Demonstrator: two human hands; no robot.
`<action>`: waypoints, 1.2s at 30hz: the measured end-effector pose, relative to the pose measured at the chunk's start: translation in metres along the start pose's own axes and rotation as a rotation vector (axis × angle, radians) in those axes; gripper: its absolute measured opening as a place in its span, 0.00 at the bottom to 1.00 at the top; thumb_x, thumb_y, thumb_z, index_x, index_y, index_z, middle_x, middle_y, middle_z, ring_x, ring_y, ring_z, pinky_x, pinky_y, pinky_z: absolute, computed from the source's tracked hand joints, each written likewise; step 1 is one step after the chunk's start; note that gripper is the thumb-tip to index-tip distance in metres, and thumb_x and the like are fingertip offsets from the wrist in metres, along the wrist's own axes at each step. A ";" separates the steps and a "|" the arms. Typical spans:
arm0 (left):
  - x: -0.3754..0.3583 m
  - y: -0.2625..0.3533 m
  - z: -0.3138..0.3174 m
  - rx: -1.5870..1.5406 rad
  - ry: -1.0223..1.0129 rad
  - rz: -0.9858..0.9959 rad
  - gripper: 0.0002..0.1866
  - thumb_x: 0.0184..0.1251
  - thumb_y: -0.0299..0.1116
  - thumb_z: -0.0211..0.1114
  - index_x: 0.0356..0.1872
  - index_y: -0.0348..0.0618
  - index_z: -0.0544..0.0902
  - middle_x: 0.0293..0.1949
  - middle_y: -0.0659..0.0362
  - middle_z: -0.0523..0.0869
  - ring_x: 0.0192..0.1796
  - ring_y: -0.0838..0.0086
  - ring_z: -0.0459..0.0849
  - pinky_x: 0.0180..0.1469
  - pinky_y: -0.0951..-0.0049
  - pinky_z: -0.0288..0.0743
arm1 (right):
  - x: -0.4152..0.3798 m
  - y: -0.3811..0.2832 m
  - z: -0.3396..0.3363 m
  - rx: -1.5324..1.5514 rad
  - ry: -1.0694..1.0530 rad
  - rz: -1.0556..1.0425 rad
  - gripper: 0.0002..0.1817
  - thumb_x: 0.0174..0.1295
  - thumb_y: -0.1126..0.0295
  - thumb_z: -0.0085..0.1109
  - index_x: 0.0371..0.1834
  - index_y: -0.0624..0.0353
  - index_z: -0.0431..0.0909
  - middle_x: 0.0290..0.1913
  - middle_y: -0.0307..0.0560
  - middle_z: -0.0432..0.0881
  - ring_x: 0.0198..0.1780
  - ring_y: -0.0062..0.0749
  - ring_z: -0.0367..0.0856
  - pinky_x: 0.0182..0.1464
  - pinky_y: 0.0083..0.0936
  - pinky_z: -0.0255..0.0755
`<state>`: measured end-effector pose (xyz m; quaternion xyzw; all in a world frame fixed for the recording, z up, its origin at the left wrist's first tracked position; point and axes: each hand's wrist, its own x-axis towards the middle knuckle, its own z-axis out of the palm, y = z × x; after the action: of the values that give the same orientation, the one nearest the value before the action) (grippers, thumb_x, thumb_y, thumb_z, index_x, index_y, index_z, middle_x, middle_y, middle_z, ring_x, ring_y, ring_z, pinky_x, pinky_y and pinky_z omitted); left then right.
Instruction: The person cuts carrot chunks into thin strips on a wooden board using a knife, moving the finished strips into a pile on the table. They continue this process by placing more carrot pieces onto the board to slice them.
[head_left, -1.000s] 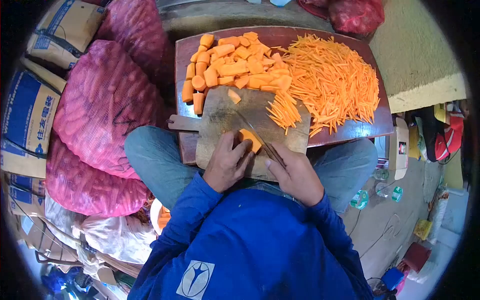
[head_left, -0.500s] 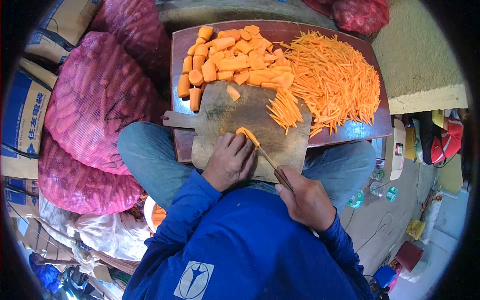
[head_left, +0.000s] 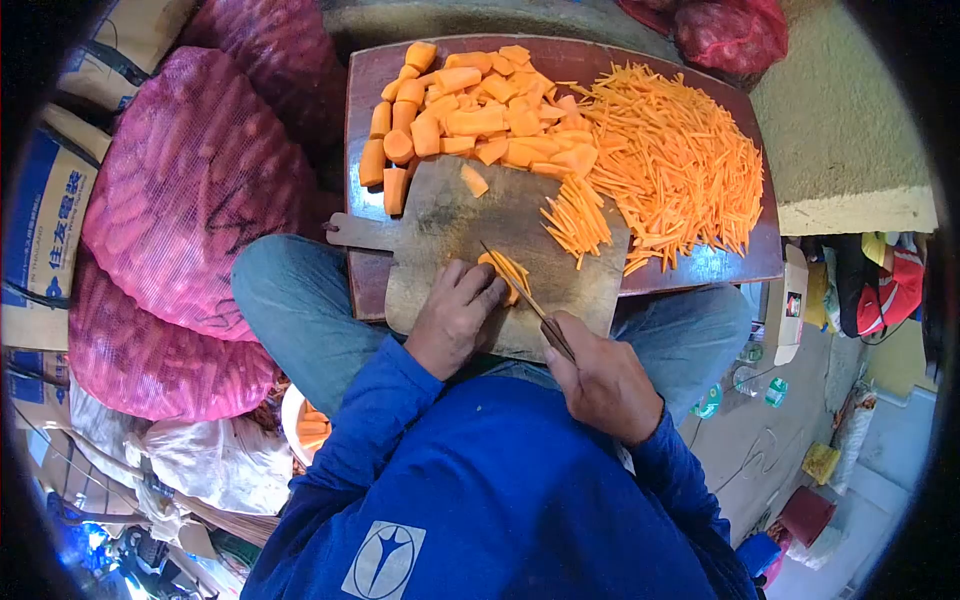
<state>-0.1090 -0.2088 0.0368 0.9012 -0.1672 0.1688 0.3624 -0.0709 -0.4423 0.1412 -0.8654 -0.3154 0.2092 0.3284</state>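
Note:
My right hand (head_left: pixel 607 380) grips a knife (head_left: pixel 538 308) by its brown handle, with the blade angled across a partly sliced carrot piece (head_left: pixel 512 274). Curled fingers of my left hand (head_left: pixel 459 316) press that piece onto the wooden cutting board (head_left: pixel 440 225). Thin slices lean over beside the blade. Further up the board lie a small bunch of carrot sticks (head_left: pixel 577 222) and one loose carrot chunk (head_left: pixel 474 181). Behind the board, peeled carrot chunks (head_left: pixel 475 121) cover the left of the low table, and a heap of carrot strips (head_left: pixel 680 160) covers the right.
Pink mesh sacks (head_left: pixel 200 200) stand at the left near cardboard boxes (head_left: pixel 50 225). A white container (head_left: pixel 300 425) with carrots sits by my left leg. The low reddish table (head_left: pixel 740 262) has its front edge over my legs. Plastic bottles (head_left: pixel 745 380) lie on the floor at right.
The knife has moved left over the carrot piece, and more thin slices now show beside it. My left hand stays in nearly the same spot. The camera view has shifted slightly.

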 end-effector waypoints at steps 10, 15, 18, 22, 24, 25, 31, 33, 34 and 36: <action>-0.002 0.001 -0.003 0.061 -0.048 -0.018 0.24 0.57 0.25 0.71 0.59 0.34 0.86 0.51 0.51 0.82 0.50 0.52 0.78 0.54 0.54 0.76 | 0.007 -0.009 -0.001 0.013 -0.036 0.037 0.17 0.76 0.68 0.62 0.61 0.61 0.71 0.42 0.70 0.89 0.44 0.72 0.89 0.43 0.61 0.81; 0.000 0.001 -0.005 0.059 -0.045 -0.003 0.24 0.59 0.26 0.70 0.59 0.34 0.86 0.52 0.52 0.83 0.50 0.53 0.78 0.54 0.54 0.76 | 0.015 0.000 0.012 0.012 0.002 0.031 0.20 0.74 0.71 0.65 0.66 0.63 0.74 0.39 0.68 0.88 0.40 0.72 0.88 0.42 0.59 0.81; -0.003 -0.004 0.003 0.059 -0.035 0.000 0.24 0.59 0.26 0.70 0.59 0.34 0.86 0.51 0.52 0.83 0.50 0.53 0.78 0.54 0.54 0.76 | 0.011 0.003 0.013 0.020 0.036 0.024 0.20 0.74 0.71 0.65 0.65 0.63 0.73 0.38 0.69 0.87 0.40 0.73 0.87 0.41 0.60 0.80; -0.005 -0.001 0.001 0.096 -0.043 -0.002 0.23 0.60 0.26 0.69 0.59 0.34 0.87 0.51 0.52 0.83 0.51 0.53 0.78 0.55 0.54 0.76 | 0.016 -0.003 0.011 -0.028 -0.043 0.089 0.17 0.76 0.68 0.63 0.61 0.64 0.72 0.37 0.72 0.86 0.40 0.75 0.86 0.41 0.62 0.79; -0.003 -0.004 0.003 0.098 -0.014 0.020 0.22 0.61 0.27 0.68 0.58 0.35 0.88 0.51 0.52 0.83 0.51 0.52 0.78 0.55 0.54 0.76 | 0.017 -0.005 0.010 -0.063 -0.060 0.118 0.16 0.76 0.67 0.62 0.60 0.64 0.72 0.36 0.73 0.86 0.40 0.76 0.86 0.41 0.63 0.79; -0.003 -0.005 0.004 0.096 -0.010 0.026 0.22 0.61 0.27 0.68 0.58 0.35 0.88 0.51 0.52 0.83 0.51 0.52 0.78 0.55 0.54 0.76 | 0.017 -0.003 0.013 -0.051 -0.060 0.090 0.16 0.78 0.65 0.59 0.60 0.63 0.70 0.38 0.74 0.87 0.41 0.77 0.86 0.44 0.66 0.78; -0.006 -0.010 0.005 0.112 -0.009 0.032 0.21 0.61 0.28 0.71 0.57 0.37 0.89 0.53 0.53 0.85 0.51 0.52 0.79 0.55 0.54 0.75 | 0.015 -0.007 0.008 -0.019 -0.103 0.126 0.16 0.78 0.63 0.56 0.59 0.63 0.68 0.41 0.76 0.87 0.44 0.79 0.87 0.48 0.69 0.78; -0.005 -0.007 0.005 0.143 0.020 0.076 0.22 0.60 0.28 0.70 0.57 0.36 0.89 0.54 0.53 0.85 0.51 0.52 0.79 0.54 0.54 0.75 | 0.011 -0.009 0.012 -0.014 -0.098 0.135 0.17 0.78 0.63 0.56 0.59 0.63 0.68 0.41 0.76 0.87 0.44 0.79 0.87 0.48 0.69 0.78; -0.005 -0.006 0.006 0.140 0.020 0.070 0.22 0.60 0.28 0.70 0.57 0.36 0.89 0.54 0.53 0.85 0.51 0.52 0.79 0.54 0.54 0.75 | 0.009 -0.007 0.016 -0.004 -0.045 0.101 0.18 0.77 0.65 0.59 0.62 0.62 0.70 0.38 0.76 0.86 0.42 0.79 0.86 0.45 0.68 0.77; -0.004 -0.005 0.007 0.132 0.011 0.054 0.21 0.60 0.28 0.69 0.56 0.36 0.89 0.54 0.53 0.86 0.51 0.53 0.79 0.54 0.53 0.75 | 0.011 -0.002 0.020 0.007 0.002 0.070 0.19 0.76 0.66 0.61 0.64 0.62 0.71 0.35 0.75 0.85 0.40 0.79 0.85 0.42 0.67 0.77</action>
<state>-0.1092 -0.2096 0.0279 0.9173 -0.1780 0.1944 0.2985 -0.0751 -0.4249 0.1265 -0.8750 -0.2838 0.2210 0.3241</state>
